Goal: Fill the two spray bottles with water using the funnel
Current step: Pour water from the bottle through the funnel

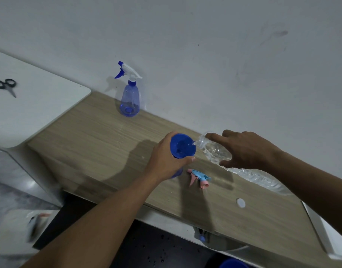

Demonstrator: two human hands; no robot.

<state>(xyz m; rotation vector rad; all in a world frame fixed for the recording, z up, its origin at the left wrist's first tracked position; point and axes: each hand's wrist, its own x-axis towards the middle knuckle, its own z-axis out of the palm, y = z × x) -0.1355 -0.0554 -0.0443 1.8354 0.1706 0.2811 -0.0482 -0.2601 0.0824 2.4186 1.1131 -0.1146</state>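
Note:
My left hand (166, 157) grips a blue funnel (182, 146) that sits in the mouth of a spray bottle (176, 174), mostly hidden under the hand. My right hand (245, 149) holds a clear plastic water bottle (214, 151), tipped so its mouth rests at the funnel's rim, with water running in. A pink and light blue spray head (199, 177) lies on the wooden table (100, 136) just in front of the funnel. A second blue spray bottle (130, 97), with its white and blue trigger head on, stands upright near the wall at the back.
A white bottle cap (240, 202) lies on the table to the right. Black scissors (5, 86) rest on a white surface (40, 105) at the left. The wall runs close behind the table. Below the table's front edge the dark floor shows water drops.

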